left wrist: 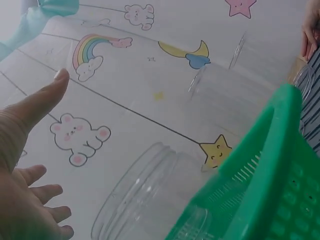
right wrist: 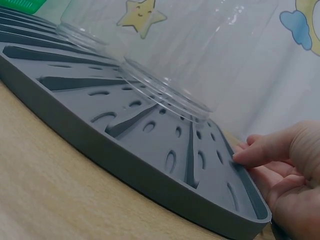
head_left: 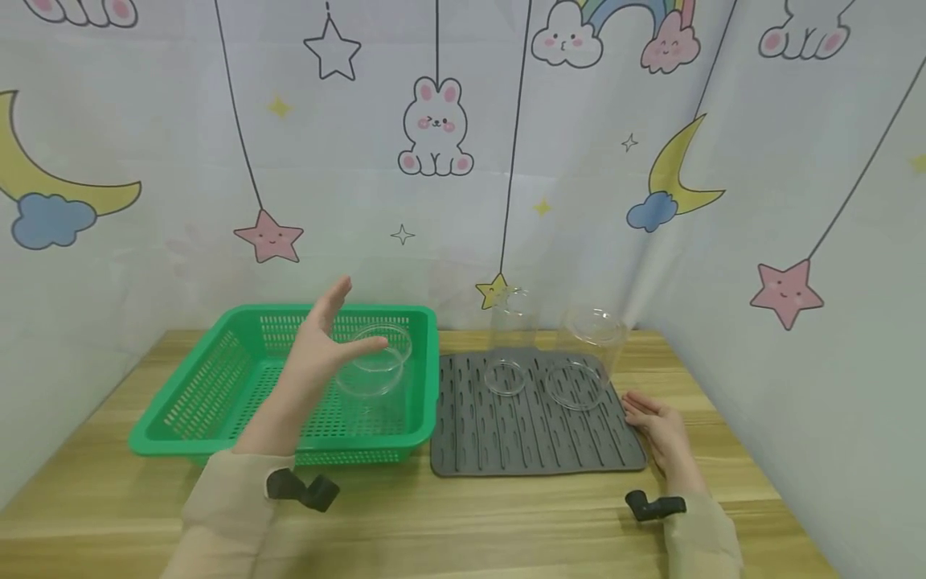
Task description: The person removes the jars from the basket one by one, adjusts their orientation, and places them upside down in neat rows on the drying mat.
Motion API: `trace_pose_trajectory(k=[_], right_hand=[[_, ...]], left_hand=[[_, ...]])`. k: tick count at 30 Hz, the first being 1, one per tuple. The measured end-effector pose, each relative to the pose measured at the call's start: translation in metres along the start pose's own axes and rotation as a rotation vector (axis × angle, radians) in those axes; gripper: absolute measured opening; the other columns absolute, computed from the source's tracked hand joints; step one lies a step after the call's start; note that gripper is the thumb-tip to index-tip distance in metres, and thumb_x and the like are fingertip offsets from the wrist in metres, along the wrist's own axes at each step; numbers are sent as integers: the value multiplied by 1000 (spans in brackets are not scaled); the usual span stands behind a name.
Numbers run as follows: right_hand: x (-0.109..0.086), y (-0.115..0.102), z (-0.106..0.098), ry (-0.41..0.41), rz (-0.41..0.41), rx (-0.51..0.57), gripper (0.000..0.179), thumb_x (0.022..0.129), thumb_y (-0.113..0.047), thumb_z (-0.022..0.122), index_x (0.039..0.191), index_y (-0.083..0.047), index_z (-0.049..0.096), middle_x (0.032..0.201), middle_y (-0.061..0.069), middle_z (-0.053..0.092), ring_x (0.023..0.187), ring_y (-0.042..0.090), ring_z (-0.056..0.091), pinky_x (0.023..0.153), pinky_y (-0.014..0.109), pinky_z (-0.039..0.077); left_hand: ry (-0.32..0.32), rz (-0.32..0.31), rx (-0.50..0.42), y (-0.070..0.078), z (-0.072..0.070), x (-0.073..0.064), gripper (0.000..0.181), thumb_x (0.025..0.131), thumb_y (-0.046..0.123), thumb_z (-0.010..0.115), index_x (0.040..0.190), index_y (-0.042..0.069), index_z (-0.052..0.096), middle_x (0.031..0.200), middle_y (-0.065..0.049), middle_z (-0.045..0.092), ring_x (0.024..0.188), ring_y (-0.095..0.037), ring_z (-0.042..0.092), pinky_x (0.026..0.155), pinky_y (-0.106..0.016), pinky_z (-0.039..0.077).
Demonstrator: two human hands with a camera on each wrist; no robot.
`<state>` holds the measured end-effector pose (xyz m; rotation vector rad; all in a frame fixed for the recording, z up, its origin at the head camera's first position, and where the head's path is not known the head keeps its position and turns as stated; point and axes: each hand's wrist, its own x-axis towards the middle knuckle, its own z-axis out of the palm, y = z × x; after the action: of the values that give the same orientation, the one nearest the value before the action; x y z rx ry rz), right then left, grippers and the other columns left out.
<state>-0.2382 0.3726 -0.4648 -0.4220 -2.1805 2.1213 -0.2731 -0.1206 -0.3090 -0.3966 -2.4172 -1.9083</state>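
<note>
My left hand (head_left: pixel 311 354) hovers over the green plastic basket (head_left: pixel 181 354), its thumb spread wide from the fingers and nothing held. Below and beside it, clear cylindrical containers (head_left: pixel 370 392) stand in the basket, their round rims overlapping in the head view. At the right, my right hand (head_left: pixel 661 434) holds the edge of a grey ridged drying mat (head_left: pixel 492 442). In the right wrist view the thumb (right wrist: pixel 250 154) lies over the mat's raised rim, with the other fingers along its outer side. A narrow clear container (head_left: pixel 512 334) and a wider one (head_left: pixel 596 342) stand on the mat.
The basket and mat sit side by side on a wood-grain table (head_left: pixel 463 523). Close behind them hangs a white curtain (head_left: pixel 347 177) printed with rabbits, stars and moons. A pale wall surface (head_left: pixel 832 386) borders the table's right side.
</note>
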Motion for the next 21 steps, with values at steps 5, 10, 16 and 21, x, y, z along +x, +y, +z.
trace_pose_trajectory(k=[5,10,16,21], right_hand=[[-1,-1,0,-3,-4,-12,61,93,12,50,147,14,23,151,31,23,89,-15,59,84,9,51],[-3,-2,1,-4,0,-10,60,93,13,50,147,15,23,150,31,22,89,-15,59,84,10,51],[-3,-2,1,-5,2,-10,61,93,13,50,147,15,23,150,30,23,89,-15,59,85,10,51],[-3,-2,1,-7,2,-8,61,92,13,51,147,15,23,149,29,26,89,-15,60,85,10,51]], left_hand=[[-26,-30,-22,-18,-14,-4,108,82,15,79,159,24,5,166,4,6,153,-20,-1,123,-54,4],[-96,-60,-5,-34,-18,-7,116,79,14,81,158,22,-4,166,-2,-2,152,-30,-6,120,-61,2],[-163,-79,19,-45,-19,-9,120,78,9,81,158,18,-9,166,-10,-3,151,-40,-5,117,-66,6],[-213,-76,37,-50,-20,-11,124,77,5,81,157,17,-12,165,-17,0,150,-43,-1,117,-66,10]])
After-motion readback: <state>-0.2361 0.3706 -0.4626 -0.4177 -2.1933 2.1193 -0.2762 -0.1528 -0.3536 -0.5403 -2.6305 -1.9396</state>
